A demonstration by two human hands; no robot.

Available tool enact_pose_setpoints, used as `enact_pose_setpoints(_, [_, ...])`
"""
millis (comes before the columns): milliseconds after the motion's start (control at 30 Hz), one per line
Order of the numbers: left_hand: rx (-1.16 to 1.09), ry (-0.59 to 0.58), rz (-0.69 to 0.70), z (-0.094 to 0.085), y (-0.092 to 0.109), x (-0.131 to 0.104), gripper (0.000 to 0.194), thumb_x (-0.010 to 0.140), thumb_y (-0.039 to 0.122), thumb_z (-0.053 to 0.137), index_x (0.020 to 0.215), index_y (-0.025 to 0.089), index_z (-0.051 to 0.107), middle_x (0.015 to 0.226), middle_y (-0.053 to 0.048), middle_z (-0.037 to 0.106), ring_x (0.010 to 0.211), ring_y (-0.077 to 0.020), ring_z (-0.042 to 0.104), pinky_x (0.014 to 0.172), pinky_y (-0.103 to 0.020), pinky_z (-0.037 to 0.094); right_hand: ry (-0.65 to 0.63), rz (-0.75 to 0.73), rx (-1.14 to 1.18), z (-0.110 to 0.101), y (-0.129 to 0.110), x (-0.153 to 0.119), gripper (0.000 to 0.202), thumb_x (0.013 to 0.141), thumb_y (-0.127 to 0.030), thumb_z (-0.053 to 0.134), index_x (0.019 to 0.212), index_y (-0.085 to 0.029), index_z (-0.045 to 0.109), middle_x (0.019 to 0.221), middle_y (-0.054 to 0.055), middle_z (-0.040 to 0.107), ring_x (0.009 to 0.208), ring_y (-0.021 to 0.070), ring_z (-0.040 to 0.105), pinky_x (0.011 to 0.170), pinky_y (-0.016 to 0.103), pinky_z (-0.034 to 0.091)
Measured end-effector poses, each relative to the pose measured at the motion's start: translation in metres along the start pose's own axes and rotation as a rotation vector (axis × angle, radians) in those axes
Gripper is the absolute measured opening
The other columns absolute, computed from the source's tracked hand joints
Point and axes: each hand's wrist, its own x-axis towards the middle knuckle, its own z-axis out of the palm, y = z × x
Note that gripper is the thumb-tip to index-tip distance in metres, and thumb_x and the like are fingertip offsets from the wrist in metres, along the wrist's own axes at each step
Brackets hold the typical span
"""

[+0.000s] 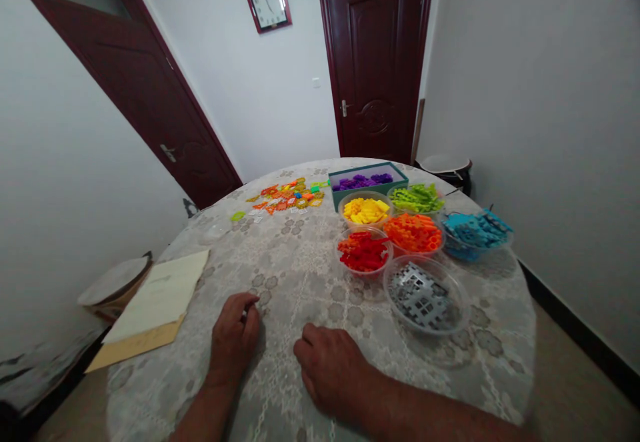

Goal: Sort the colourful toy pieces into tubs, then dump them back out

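My left hand (236,329) rests on its side on the patterned tablecloth (295,282), its fingers loosely curled and no object showing in them. Beside it, to the right, lies my right hand (330,365), closed with the knuckles up and nothing visible in the grip. The hands are apart. Closest to my right hand stands a clear round bowl (427,327) of grey interlocking plastic pieces (423,295). Behind it are tubs of red pieces (364,251), orange pieces (414,233), yellow pieces (367,211), lime green pieces (417,197) and blue pieces (477,229).
A green-edged box (370,192) holds purple pieces (363,182) at the back. Mixed colourful flat pieces (290,195) lie scattered at the far left-centre. Papers (157,295) overhang the left edge. Stools (117,282) stand beyond the table, with two doors (377,62) behind.
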Motion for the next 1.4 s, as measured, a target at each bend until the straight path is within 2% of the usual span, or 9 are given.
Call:
enact_pose_setpoints(267, [0.073,0.045,0.150,0.004,-0.003,-0.001,0.015,0.094,0.022,0.051,0.096,0.022,0.066,0.094,-0.005,0.070,0.089,-0.0208,0.070,0.086,-0.033,0.057,0.067,-0.007,-0.045,0.017,0.002,0.002,0.017,0.088,-0.018,0.064,0.104,-0.023,0.062,0.106,0.007,0.068,0.091,0.0255,0.070,0.073,0.037,0.060])
enact_pose_setpoints(400, [0.112,0.054,0.206,0.006,-0.003,-0.002,0.014,0.094,0.021,0.051,0.095,0.024,0.065,0.093,-0.004,0.070,0.088,-0.0202,0.071,0.081,-0.031,0.058,0.085,-0.022,-0.124,0.039,0.009,0.012,0.017,0.084,-0.021,0.069,0.101,-0.023,0.066,0.101,0.006,0.071,0.084,0.0258,0.073,0.065,0.034,0.059])
enact_pose_setpoints(500, [0.128,0.059,0.221,0.008,-0.002,-0.003,0.014,0.094,0.022,0.052,0.094,0.025,0.065,0.093,-0.003,0.071,0.086,-0.0198,0.072,0.078,-0.030,0.059,0.084,-0.030,-0.161,0.045,0.014,0.020,0.017,0.085,-0.022,0.067,0.101,-0.024,0.068,0.100,0.006,0.072,0.080,0.0268,0.074,0.060,0.033,0.058])
enact_pose_setpoints(667, [0.136,0.024,0.225,0.011,0.001,-0.004,0.016,0.094,0.021,0.050,0.092,0.026,0.065,0.090,-0.002,0.071,0.079,-0.0174,0.073,0.072,-0.027,0.059,0.000,0.004,-0.151,0.026,0.011,0.019,0.025,0.077,-0.021,0.069,0.103,-0.022,0.069,0.105,0.007,0.072,0.083,0.0260,0.074,0.063,0.032,0.057])
enact_pose_setpoints(767, [0.123,0.011,0.232,0.011,0.003,-0.004,0.017,0.095,0.021,0.049,0.092,0.025,0.065,0.091,-0.003,0.070,0.080,-0.0173,0.073,0.074,-0.028,0.058,0.012,0.005,-0.111,0.016,0.008,0.014,0.024,0.079,-0.020,0.065,0.103,-0.021,0.068,0.107,0.008,0.071,0.085,0.0243,0.072,0.067,0.031,0.055])
enact_pose_setpoints(967, [0.076,-0.053,0.231,0.011,0.005,-0.006,0.017,0.094,0.020,0.048,0.091,0.024,0.064,0.090,-0.003,0.069,0.081,-0.0179,0.071,0.076,-0.029,0.058,0.078,0.007,-0.070,0.017,0.009,0.002,0.021,0.082,-0.018,0.061,0.102,-0.023,0.062,0.108,0.005,0.067,0.089,0.0205,0.066,0.075,0.030,0.051])
enact_pose_setpoints(1100, [0.010,-0.039,0.238,0.011,0.003,-0.006,0.015,0.093,0.019,0.049,0.092,0.025,0.063,0.091,-0.003,0.069,0.082,-0.0188,0.071,0.077,-0.030,0.057,0.056,0.014,-0.101,0.012,0.006,-0.002,0.016,0.086,-0.021,0.060,0.102,-0.022,0.060,0.106,0.005,0.065,0.086,0.0189,0.062,0.073,0.029,0.047])
enact_pose_setpoints(1233, [-0.060,-0.048,0.261,0.011,0.000,-0.006,0.013,0.094,0.021,0.050,0.093,0.025,0.062,0.091,-0.003,0.068,0.083,-0.0195,0.070,0.077,-0.030,0.056,0.020,0.029,-0.116,0.004,0.003,-0.003,0.016,0.086,-0.023,0.062,0.101,-0.022,0.060,0.105,0.005,0.064,0.085,0.0186,0.060,0.071,0.029,0.045])
enact_pose_setpoints(1400, [-0.102,-0.047,0.288,0.011,-0.001,-0.007,0.013,0.095,0.021,0.049,0.095,0.024,0.062,0.093,-0.003,0.068,0.086,-0.0195,0.070,0.080,-0.031,0.055,0.033,0.031,-0.162,0.002,0.002,-0.005,0.013,0.086,-0.024,0.061,0.098,-0.022,0.059,0.101,0.004,0.064,0.081,0.0179,0.058,0.067,0.029,0.041])
